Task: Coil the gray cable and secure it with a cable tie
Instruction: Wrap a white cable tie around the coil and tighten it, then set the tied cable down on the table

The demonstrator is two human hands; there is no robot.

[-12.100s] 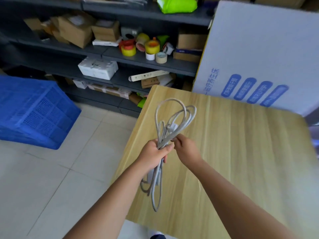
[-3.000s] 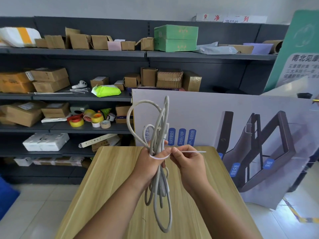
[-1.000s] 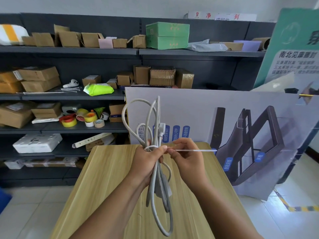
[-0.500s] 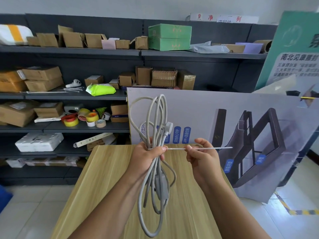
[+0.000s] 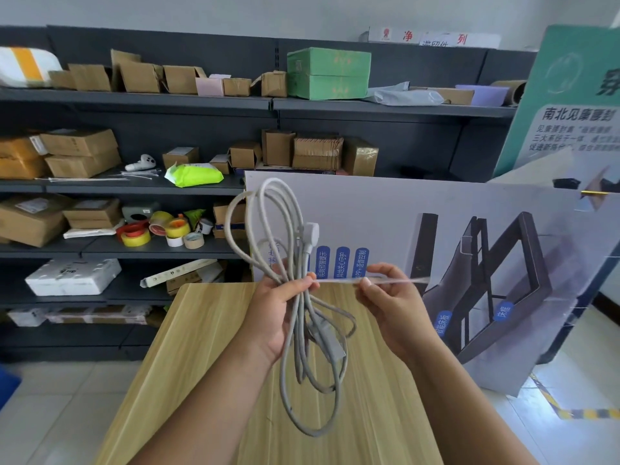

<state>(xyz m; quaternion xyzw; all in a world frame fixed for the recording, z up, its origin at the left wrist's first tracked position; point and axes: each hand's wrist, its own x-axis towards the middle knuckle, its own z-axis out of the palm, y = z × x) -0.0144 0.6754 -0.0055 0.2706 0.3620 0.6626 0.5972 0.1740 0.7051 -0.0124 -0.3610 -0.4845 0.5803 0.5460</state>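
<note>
The coiled gray cable (image 5: pixel 295 229) is held upright above the wooden table (image 5: pixel 201 330). My left hand (image 5: pixel 278 313) grips the bundle at its middle, loops rising above the fist and hanging below it. A white plug (image 5: pixel 310 234) sticks out near the top loops. A thin white cable tie (image 5: pixel 335 280) runs level from the bundle out to the right. My right hand (image 5: pixel 392 307) pinches the tie's tail between thumb and fingers, a hand's width right of the bundle. The tail end (image 5: pixel 419 280) sticks out past the fingers.
A large printed board (image 5: pixel 469 246) leans at the table's far edge. Dark shelving (image 5: pixel 134 102) behind holds cardboard boxes, tape rolls (image 5: pixel 157 229) and loose cable ties (image 5: pixel 100 177). A green poster (image 5: pixel 570 95) stands at the right. Tiled floor lies on both sides.
My right hand has slid further right along the cable tie, drawing its tail out away from the bundle. The left hand keeps its grip on the coil.
</note>
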